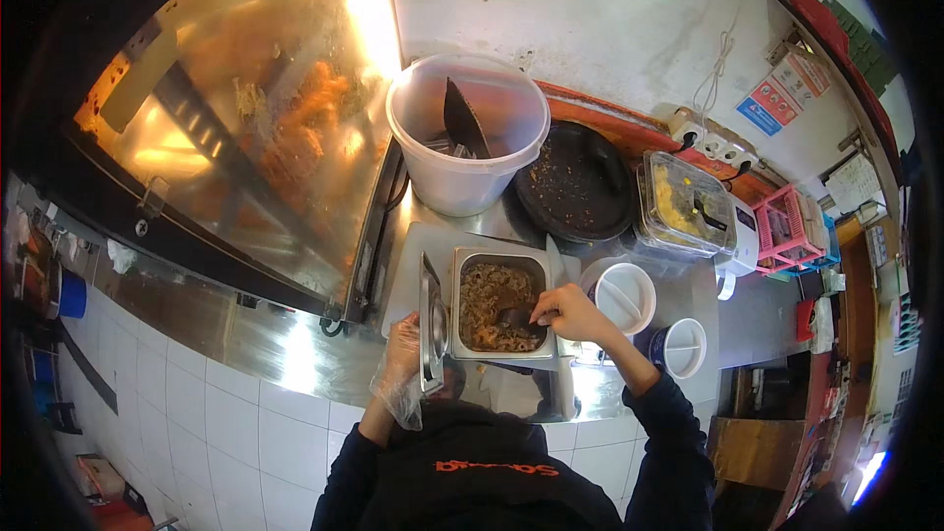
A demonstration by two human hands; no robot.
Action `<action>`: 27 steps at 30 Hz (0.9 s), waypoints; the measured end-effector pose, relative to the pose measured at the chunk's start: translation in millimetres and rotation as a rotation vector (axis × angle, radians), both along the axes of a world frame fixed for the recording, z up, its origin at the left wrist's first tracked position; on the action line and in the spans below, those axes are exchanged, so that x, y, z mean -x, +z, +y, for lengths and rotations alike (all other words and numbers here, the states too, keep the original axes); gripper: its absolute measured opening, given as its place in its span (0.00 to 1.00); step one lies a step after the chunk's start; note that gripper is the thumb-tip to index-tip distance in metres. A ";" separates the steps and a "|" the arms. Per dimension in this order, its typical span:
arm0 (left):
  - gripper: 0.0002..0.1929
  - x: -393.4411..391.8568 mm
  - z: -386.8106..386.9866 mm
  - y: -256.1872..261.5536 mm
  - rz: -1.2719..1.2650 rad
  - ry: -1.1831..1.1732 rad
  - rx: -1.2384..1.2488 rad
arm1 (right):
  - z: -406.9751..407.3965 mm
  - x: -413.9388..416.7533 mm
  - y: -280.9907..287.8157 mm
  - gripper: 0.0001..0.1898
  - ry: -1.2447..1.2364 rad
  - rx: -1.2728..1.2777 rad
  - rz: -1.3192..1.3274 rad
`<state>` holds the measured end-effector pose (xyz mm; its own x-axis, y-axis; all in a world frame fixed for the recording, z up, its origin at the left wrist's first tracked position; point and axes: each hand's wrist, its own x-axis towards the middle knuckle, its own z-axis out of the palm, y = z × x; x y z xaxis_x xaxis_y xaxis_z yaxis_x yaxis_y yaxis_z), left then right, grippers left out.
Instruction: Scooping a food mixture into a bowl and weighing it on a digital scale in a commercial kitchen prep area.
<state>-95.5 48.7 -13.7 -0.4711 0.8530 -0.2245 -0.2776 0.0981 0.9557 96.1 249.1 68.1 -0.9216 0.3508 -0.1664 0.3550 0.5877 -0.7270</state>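
My left hand (402,346), in a loose clear plastic glove, holds a steel pan lid (432,324) on edge beside a rectangular steel food pan (459,265). Brown chopped cooked food (495,287) fills the pan. Bare, my right hand (566,313) is closed on the end of a dark spoon or scoop (516,317) that dips into the food. The pan rests on a white cutting board (413,251). A knife (564,383) lies just right of the pan, partly under my right hand. Two white divided cups, one larger (625,295) and one smaller (684,348), stand farther right.
A large translucent bucket (464,177) holding dark objects stands behind the board, with a round black pan (575,184) beside it. A lidded clear container (682,199) of yellow food sits at the back right. The lit glass food warmer (280,125) occupies the left. Pink baskets (785,232) stand farther right.
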 end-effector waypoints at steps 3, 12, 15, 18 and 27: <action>0.07 -1.1 0.3 1.8 0.021 0.014 0.021 | 9.0 -5.9 2.8 0.08 -0.028 -0.005 -0.013; 0.09 0.8 0.2 -2.0 0.046 0.007 0.074 | -1.1 -7.2 -8.6 0.07 -0.002 -0.037 -0.052; 0.08 -0.6 1.8 -2.5 0.097 0.030 0.083 | 5.6 -6.2 -5.1 0.07 -0.106 0.092 -0.108; 0.07 -3.5 2.9 -1.1 -0.026 0.095 0.041 | 7.9 -6.9 -7.8 0.07 -0.270 0.249 -0.184; 0.07 -4.6 2.9 7.8 -0.056 0.074 0.067 | -9.9 -7.2 -6.1 0.08 0.020 0.025 0.093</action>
<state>-90.9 51.5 -5.9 -0.5170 0.7987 -0.3078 -0.3391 0.1391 0.9304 103.3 239.2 62.0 -0.9401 0.3291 -0.0887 0.2740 0.5751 -0.7709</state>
